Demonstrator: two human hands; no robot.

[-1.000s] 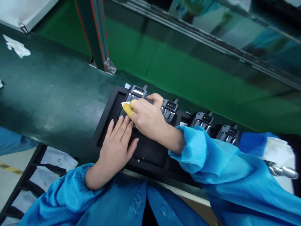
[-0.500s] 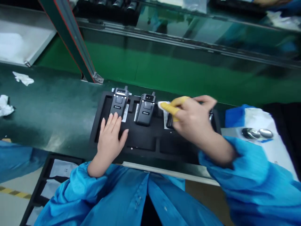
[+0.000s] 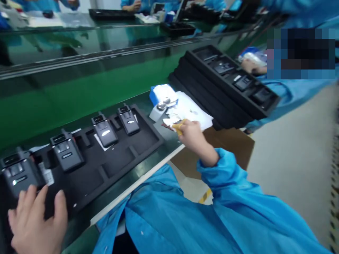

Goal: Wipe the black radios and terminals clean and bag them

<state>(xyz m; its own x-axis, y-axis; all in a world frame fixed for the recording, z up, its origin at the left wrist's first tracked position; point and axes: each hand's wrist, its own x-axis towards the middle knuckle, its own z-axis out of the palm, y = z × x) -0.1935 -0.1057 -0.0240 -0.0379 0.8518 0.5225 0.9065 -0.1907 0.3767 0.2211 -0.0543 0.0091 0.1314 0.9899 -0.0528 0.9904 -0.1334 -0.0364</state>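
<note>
My left hand lies with its fingers spread at the lower edge of the leftmost handheld radio, on a black foam tray. Further along the tray sit more grey-black radios with short antennas: a second radio, a third radio and a fourth radio. My right hand, with yellow finger covers, pinches a white wipe beyond the tray's right end. Beside the wipe, a small white dispenser with round metal lids stands on the bench.
A blue box of white tissues stands behind the dispenser, near white paper. To the right are stacked black trays holding devices. A co-worker in blue is beyond them. A cardboard box sits below the bench.
The view has swung to the right. My right hand has left the radios with the wipe and moved right, beside the dispenser. My left hand remains by the leftmost radio.
</note>
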